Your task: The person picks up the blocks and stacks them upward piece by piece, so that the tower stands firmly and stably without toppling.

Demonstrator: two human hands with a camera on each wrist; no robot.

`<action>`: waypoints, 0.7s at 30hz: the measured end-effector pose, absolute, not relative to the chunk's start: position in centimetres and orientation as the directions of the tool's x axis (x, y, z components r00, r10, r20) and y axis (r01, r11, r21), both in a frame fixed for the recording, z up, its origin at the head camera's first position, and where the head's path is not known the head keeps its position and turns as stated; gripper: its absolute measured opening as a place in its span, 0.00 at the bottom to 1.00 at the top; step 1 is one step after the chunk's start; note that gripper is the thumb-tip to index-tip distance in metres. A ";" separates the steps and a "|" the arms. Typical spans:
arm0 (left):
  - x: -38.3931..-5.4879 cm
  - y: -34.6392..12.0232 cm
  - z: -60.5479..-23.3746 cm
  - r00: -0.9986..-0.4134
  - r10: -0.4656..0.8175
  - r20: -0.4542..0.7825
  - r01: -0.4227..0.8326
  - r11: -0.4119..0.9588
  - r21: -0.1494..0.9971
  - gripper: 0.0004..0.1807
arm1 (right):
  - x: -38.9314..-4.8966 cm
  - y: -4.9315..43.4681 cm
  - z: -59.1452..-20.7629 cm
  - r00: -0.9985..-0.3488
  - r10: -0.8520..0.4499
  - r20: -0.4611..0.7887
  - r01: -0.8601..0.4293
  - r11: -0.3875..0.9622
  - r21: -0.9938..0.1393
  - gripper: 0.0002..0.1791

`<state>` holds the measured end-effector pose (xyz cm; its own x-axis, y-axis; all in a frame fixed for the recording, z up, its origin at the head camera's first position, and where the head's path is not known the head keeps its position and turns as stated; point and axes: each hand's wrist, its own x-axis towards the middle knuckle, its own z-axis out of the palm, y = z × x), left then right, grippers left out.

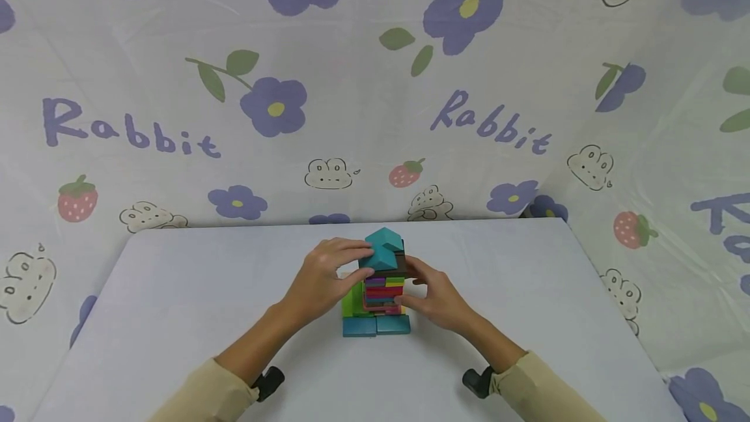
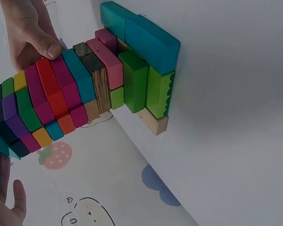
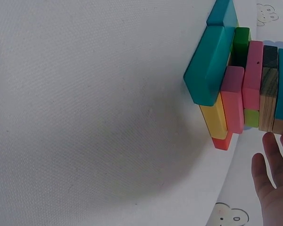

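A tall tower of coloured wooden blocks [image 1: 383,292] stands on the table, with teal peaked blocks [image 1: 383,249] on top. My left hand [image 1: 322,275] touches the left side of these top blocks with fairly straight fingers. Its far fingertips are partly cut off in the left wrist view. My right hand [image 1: 439,295] rests against the tower's right side, fingers higher up and thumb lower near the front. In the right wrist view its straight fingers [image 3: 272,155] reach the tower's side. Teal blocks [image 2: 153,42] lie flat along the tower's front foot.
The tower stands on a white table [image 1: 205,292]. Behind it hangs a pale cloth [image 1: 351,51] printed with flowers, strawberries, rabbits and lettering. Green blocks [image 2: 134,80] and a yellow block [image 3: 213,117] form part of the wider base.
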<state>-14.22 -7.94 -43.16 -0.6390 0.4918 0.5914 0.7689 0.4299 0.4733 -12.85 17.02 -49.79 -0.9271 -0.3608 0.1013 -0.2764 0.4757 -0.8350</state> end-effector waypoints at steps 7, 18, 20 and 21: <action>-14.4 -7.6 -43.2 -0.641 0.496 0.586 0.767 0.428 0.478 0.20 | -12.8 17.0 -49.7 -0.924 -0.366 0.111 -0.289 0.479 -0.829 0.39; -14.5 -7.0 -43.3 -0.646 0.491 0.585 0.764 0.427 0.484 0.19 | -12.9 17.0 -49.6 -0.921 -0.370 0.124 -0.302 0.474 -0.827 0.40; -14.5 -7.0 -43.2 -0.648 0.491 0.583 0.762 0.429 0.485 0.20 | -12.9 17.0 -49.7 -0.921 -0.369 0.124 -0.301 0.475 -0.827 0.40; -14.5 -6.9 -43.2 -0.649 0.491 0.581 0.761 0.429 0.487 0.20 | -12.9 17.0 -49.7 -0.921 -0.368 0.123 -0.301 0.476 -0.826 0.40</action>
<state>-14.54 -6.95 -43.23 -0.6490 0.4909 0.5813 0.7607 0.4295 0.4866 -12.91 16.98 -49.67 -0.9215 -0.3683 0.1235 -0.3010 0.4763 -0.8261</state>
